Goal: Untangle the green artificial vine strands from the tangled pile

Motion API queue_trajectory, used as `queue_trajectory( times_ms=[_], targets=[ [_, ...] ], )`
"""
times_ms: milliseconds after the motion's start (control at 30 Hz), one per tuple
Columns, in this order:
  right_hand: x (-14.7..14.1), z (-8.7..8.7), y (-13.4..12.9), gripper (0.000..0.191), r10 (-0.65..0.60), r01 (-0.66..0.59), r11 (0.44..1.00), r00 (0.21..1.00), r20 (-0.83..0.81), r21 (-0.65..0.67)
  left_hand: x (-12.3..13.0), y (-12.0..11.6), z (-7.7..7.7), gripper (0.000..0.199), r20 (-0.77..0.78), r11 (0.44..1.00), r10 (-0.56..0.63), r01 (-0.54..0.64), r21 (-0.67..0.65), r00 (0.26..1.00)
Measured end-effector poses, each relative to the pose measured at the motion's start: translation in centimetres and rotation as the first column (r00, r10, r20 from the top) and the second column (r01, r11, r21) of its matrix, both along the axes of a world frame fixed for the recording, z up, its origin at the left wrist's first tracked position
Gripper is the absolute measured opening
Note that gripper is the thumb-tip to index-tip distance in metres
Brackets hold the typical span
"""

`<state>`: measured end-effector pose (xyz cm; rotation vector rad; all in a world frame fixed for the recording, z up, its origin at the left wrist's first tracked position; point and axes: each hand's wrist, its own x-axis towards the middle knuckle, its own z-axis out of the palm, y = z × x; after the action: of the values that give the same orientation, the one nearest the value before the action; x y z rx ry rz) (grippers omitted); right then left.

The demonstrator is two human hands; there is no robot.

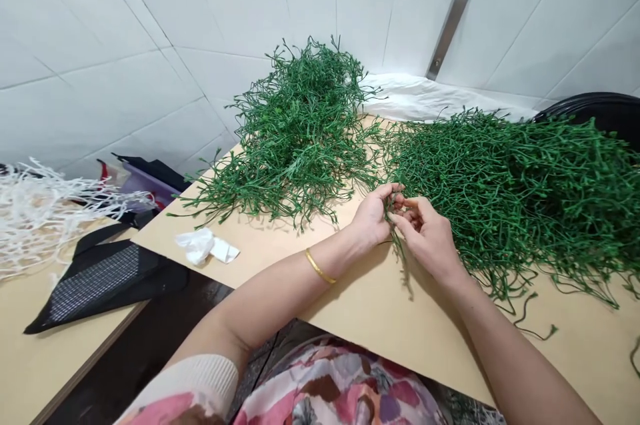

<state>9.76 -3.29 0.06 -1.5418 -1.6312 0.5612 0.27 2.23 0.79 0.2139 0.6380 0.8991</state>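
My left hand and my right hand meet over the tan table, both closed on a few thin green strands whose ends hang down below the fingers. A gold bangle circles my left wrist. Behind my left hand rises a tall heap of green plastic strands with small forked tips. A wider green heap spreads out to the right, close beside my right hand. Some fingertips are hidden behind the strands and the other fingers.
Crumpled white tissue lies near the table's left edge. On another table at left are white strands and a black mesh-panelled item. White plastic sheeting runs along the tiled wall. Loose green strands lie at the right.
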Motion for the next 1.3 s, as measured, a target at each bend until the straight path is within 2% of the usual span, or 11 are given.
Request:
queue_trajectory(
  times_ms=[133,233,367,500,667,800,1000,1200,1300],
  targets=[
    [-0.2,-0.5,0.0,0.029,-0.038,0.032,0.998,0.991,-0.132,-0.045,-0.1,-0.6,0.5,0.015,0.013,1.000,-0.006,0.006,0.003,1.000],
    [-0.2,-0.4,-0.1,0.030,0.023,-0.042,0.996,0.971,-0.237,-0.079,-0.3,-0.9,0.6,0.018,0.035,0.992,-0.063,0.058,0.110,0.997],
    [-0.1,-0.1,-0.2,0.031,0.108,-0.184,0.976,0.868,-0.485,-0.113,-0.6,-1.3,0.2,0.019,0.048,0.963,-0.110,0.094,0.251,0.993],
    [-0.1,-0.3,-0.1,0.024,0.061,-0.155,0.982,0.796,-0.602,-0.105,-0.7,-1.9,-0.2,0.019,0.007,0.933,-0.145,0.134,0.334,0.989],
    [0.2,-0.7,0.0,0.021,0.027,-0.122,0.985,0.813,-0.582,-0.125,-0.7,-2.1,-0.3,0.018,-0.012,0.917,-0.156,0.150,0.370,0.988],
    [0.9,-0.6,0.0,0.018,0.099,-0.143,0.989,0.848,-0.520,-0.043,-1.1,-1.1,-0.7,0.019,0.006,0.912,-0.155,0.141,0.384,0.988],
    [2.1,-0.2,0.2,0.026,0.078,-0.076,0.997,0.833,-0.547,0.027,-1.7,0.7,-1.7,0.017,-0.072,0.882,-0.080,0.104,0.460,0.994],
    [2.9,0.1,0.4,0.034,0.012,0.022,0.996,0.919,-0.393,0.083,-1.6,0.6,-1.7,0.017,-0.187,0.887,-0.072,0.149,0.437,0.980],
    [2.9,0.1,0.4,0.034,-0.003,0.033,0.995,0.950,-0.312,0.090,-1.5,0.5,-1.7,0.017,-0.213,0.885,-0.087,0.173,0.432,0.973]
  ],
)
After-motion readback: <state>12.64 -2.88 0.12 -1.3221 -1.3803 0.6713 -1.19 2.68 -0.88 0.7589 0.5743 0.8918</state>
